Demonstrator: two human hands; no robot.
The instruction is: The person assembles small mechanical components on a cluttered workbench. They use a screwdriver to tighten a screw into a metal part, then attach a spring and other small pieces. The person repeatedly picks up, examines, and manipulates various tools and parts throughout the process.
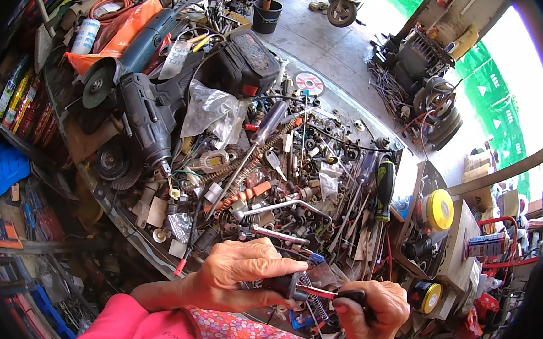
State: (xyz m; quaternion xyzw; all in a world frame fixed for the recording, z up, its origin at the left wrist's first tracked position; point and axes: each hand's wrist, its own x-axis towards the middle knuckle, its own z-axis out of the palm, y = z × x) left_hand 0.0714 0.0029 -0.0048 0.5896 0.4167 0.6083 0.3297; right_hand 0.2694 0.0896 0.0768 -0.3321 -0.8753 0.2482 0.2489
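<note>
My left hand (245, 275) is closed round a dark flanged part (287, 285), with its fingers covering much of it. From the right, my right hand (371, 318) grips a black-ended tool with a thin reddish shaft (318, 292). The shaft runs up to the flanged part, and its tip is hidden there. A coil spring (320, 306) shows just below the shaft. Beyond the hands, an L-shaped metal wrench (284, 207) lies on a heap of small hardware. A green-and-black screwdriver (384, 190) stands to the right of that heap.
The cluttered bench holds a black cordless impact driver (149, 120), an angle grinder (148, 38) and a long purple-handled screwdriver (269, 124). Yellow-faced round containers (440, 210) stand at the right. Crowded shelves line the left. A black bucket (266, 17) sits on the floor beyond.
</note>
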